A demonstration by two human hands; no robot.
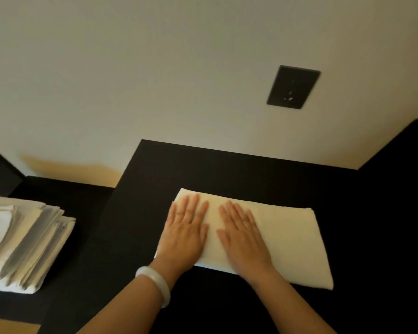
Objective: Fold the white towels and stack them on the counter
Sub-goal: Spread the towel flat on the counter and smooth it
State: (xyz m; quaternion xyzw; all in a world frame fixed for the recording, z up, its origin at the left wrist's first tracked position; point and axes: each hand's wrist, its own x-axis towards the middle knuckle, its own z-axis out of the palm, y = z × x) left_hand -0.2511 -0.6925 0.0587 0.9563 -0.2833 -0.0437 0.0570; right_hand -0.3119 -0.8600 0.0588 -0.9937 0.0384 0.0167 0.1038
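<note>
Two hands press flat on a folded white towel, palms down, holding nothing. The left hand covers the towel's end at 9 o'clock, fingers straight and slightly spread, tips pointing to 12 o'clock. The right hand lies just beside it near the towel's middle, fingers equally straight. A narrow strip of cloth shows between the two hands, and the thumbs point toward each other across it. Neither hand curls round the cloth.

The towel rests on a black counter, its long side running from 9 to 3 o'clock with a slight tilt. Its half toward 3 o'clock lies bare, well apart from the counter's back edge at 12 o'clock.

At 9 o'clock of the towel, well apart from it, sits a stack of folded white towels, layered edges facing the hands. It stands on a dark surface; whether that surface is lower than the counter I cannot tell.

A pale bracelet circles the left wrist. At 1 o'clock of the towel, a black plate is set in the light wall.
</note>
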